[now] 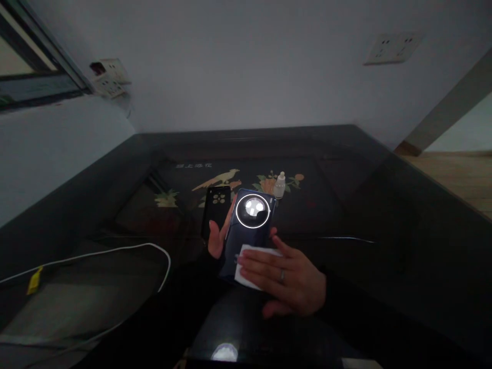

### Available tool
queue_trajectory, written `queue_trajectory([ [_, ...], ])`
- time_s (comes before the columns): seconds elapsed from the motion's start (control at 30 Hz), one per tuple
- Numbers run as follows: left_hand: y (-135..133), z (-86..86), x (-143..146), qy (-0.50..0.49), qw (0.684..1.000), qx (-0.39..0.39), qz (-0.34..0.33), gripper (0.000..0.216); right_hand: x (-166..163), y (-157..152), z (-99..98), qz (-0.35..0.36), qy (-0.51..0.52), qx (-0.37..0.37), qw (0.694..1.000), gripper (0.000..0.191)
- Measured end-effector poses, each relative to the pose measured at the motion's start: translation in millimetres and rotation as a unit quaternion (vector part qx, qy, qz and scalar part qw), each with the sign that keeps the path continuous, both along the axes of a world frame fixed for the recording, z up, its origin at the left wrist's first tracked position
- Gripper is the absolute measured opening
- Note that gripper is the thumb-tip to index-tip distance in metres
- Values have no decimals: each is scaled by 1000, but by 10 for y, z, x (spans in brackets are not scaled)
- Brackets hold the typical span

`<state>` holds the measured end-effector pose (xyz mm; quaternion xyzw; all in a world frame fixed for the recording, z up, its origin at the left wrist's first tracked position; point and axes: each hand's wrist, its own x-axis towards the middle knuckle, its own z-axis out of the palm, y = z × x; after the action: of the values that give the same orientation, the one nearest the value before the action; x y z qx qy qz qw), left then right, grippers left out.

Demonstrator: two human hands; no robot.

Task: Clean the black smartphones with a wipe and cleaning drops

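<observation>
A dark blue smartphone (pixel 249 237) with a large round camera ring is tilted up over the table, its back facing me. My left hand (pixel 220 237) grips it from the left side and underneath, and fingertips show at its right edge. Pressed flat on the lower back of the phone is a white cloth or tissue (pixel 246 279), under the fingers of my right hand (pixel 290 279), which wears a ring. Behind the left hand a black phone case (pixel 216 207) with several camera holes lies on the table. A small white bottle (pixel 280 185) stands just beyond the phone's right corner.
The glossy black table (pixel 346 195) has a bird-and-flower picture and meets the wall at the back. A white cable (pixel 115 249) with a yellow tag (pixel 34 281) runs across its left side. Wall sockets (pixel 394 47) are at the upper right, others (pixel 111 77) at left.
</observation>
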<state>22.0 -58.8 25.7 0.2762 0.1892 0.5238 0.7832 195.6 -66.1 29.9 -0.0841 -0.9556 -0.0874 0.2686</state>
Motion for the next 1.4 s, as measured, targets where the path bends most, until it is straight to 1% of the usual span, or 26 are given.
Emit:
queue_trajectory([
  [0.1,-4,-35,59,-17,999,14,40,84,73,64,43,-65,35,-15,997,54],
  [0.17,-7,-49,86,-34,998,12,58,81,83,70,58,-75,42,-20,996,56],
  [0.23,-6,-51,91,-39,998,-4,45,77,59,57,59,-67,31,-24,997,58],
  [0.3,0,-44,87,-36,999,-29,6,74,18,42,55,-63,9,-31,997,57],
  [0.37,7,-36,99,-36,998,-47,-26,71,-25,31,56,-75,-11,-41,996,58],
  [0.53,6,-46,208,-55,996,-55,-33,78,-103,11,70,-128,-34,-62,989,73],
  [0.63,5,-52,211,-61,996,-64,-28,80,-100,15,69,-114,-39,-63,991,72],
  [0.8,25,-6,113,-55,997,-53,7,74,2,53,76,-95,-21,-57,994,64],
  [1.0,9,-26,118,-39,998,8,53,73,124,92,105,-76,40,-42,995,56],
  [1.17,-19,-54,117,-16,998,19,64,72,189,126,110,-91,73,-32,993,51],
  [1.4,-11,-80,107,-17,996,36,74,73,250,161,84,-103,74,-18,992,50],
])
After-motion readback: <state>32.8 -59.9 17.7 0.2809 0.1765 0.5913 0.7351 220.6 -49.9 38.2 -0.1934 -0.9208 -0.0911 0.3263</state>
